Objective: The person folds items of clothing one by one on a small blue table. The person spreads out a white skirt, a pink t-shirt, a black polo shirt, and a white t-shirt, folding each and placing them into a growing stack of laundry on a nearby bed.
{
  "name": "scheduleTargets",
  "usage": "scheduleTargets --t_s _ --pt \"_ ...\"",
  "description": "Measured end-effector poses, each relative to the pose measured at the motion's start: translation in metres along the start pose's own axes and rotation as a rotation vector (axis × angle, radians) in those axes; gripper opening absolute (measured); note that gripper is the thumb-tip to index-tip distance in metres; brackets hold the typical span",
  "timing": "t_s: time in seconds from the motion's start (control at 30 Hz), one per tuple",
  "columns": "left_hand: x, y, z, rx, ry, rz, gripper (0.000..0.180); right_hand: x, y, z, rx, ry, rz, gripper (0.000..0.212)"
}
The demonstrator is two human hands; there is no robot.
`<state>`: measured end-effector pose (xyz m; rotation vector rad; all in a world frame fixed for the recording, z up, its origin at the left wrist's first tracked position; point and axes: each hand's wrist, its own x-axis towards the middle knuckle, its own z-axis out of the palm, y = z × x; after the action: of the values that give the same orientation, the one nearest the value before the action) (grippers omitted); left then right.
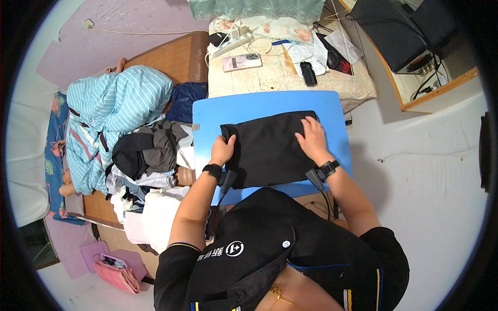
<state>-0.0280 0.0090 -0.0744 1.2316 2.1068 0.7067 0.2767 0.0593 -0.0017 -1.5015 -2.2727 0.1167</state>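
Note:
A folded black cloth point(272, 150), probably a garment, lies in a rough rectangle on the blue tabletop point(259, 102) in front of me. At its left edge, my left hand point(223, 150) is closed on the fabric near the far left corner, with some of its fingers hidden. My right hand point(313, 141) rests on the right part of the cloth, its fingers spread and lying flat near the far right corner. Black bands with small devices circle both my wrists.
Left of the table, a pile of clothes point(150, 150) lies on a bed beside a person under a striped blue blanket point(116, 98). Beyond the table, a covered surface bears a phone point(241, 62), a black case point(308, 74) and cables. A wooden-edged shelf point(441, 90) stands far right.

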Motion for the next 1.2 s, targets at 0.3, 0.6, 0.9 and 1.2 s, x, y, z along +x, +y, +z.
scheduleTargets --t_s 0.3,0.6,0.9,1.2 --pt "0.0 0.016 -0.003 0.26 0.038 -0.073 0.029 0.015 0.032 0.053 -0.179 -0.191 -0.014 0.052" --pt "-0.008 0.103 -0.001 0.257 -0.085 0.704 0.034 0.018 0.035 0.057 -0.2 -0.232 -0.02 0.054" --pt "0.0 0.09 0.065 0.533 -0.109 0.777 0.08 0.029 0.044 0.056 -0.148 -0.149 -0.015 0.056" --pt "-0.012 0.093 0.052 0.665 -0.054 0.582 0.095 0.026 0.053 0.052 -0.115 -0.146 0.005 0.057"
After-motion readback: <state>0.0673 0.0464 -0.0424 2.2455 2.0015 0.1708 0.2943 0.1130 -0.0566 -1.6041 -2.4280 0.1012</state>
